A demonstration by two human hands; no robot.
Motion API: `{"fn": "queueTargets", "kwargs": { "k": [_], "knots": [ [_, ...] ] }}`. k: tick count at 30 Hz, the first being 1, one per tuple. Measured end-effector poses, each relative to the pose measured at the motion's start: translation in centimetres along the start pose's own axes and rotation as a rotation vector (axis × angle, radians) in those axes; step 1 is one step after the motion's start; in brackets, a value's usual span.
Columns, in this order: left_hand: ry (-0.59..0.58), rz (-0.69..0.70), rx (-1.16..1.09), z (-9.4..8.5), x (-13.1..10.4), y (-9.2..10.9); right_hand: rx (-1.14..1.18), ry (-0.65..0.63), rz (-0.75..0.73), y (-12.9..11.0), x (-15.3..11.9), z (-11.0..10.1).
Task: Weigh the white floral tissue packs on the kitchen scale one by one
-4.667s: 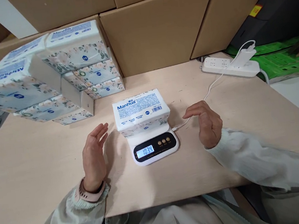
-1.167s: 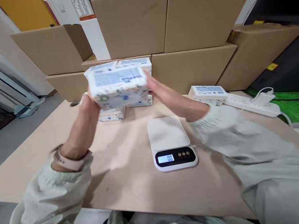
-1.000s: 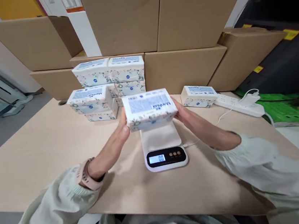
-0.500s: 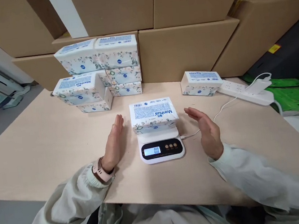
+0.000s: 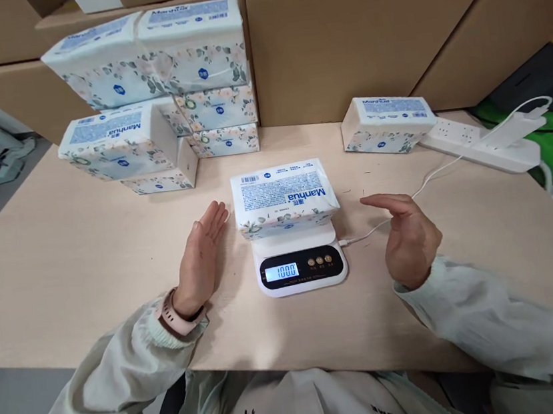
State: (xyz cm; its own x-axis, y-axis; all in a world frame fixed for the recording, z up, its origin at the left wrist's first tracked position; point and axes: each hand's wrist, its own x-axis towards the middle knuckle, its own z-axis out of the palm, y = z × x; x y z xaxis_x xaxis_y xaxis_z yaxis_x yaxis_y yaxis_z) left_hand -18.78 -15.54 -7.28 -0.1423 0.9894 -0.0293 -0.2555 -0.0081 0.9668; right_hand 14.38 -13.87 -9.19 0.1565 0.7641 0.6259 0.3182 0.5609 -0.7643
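A pack of tissues [image 5: 283, 198], white with blue print and a floral edge, lies on the platform of a small white digital scale [image 5: 302, 283]. The lit display reads 100.0. To the left of the pack, my left hand [image 5: 201, 260] is held with its fingers straight, apart from the pack. On the other side my right hand [image 5: 410, 237] stands further out, thumb and fingers stretched towards the pack without touching it. Both hands are empty. A white cable [image 5: 366, 233] runs from the scale's right side, passing behind my right hand.
More tissue packs [image 5: 197, 55] are stacked at the back left. A single tissue pack [image 5: 387, 125] rests at the back right beside a white power strip [image 5: 483, 144]. Cardboard boxes [image 5: 337, 45] wall off the table's rear edge.
The scale's reading has gone from 0.0 to 100.0. My right hand has drawn away to the right, and my left hand slightly left. The view has tilted downward and closer.
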Motion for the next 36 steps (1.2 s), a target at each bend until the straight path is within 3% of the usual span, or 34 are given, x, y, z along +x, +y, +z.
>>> {"fn": "queueTargets", "kwargs": {
  "k": [10,26,36],
  "knots": [
    [0.163,-0.038,-0.063,0.23,0.48,0.48,-0.028,0.030,-0.106,0.56,0.20,0.19],
    [0.142,-0.017,-0.052,0.46,0.33,0.56,-0.040,0.047,-0.147,0.23,0.33,0.19],
    [0.130,-0.015,0.012,0.48,0.33,0.69,-0.101,0.038,-0.089,-0.04,0.24,0.17]
  ]
}}
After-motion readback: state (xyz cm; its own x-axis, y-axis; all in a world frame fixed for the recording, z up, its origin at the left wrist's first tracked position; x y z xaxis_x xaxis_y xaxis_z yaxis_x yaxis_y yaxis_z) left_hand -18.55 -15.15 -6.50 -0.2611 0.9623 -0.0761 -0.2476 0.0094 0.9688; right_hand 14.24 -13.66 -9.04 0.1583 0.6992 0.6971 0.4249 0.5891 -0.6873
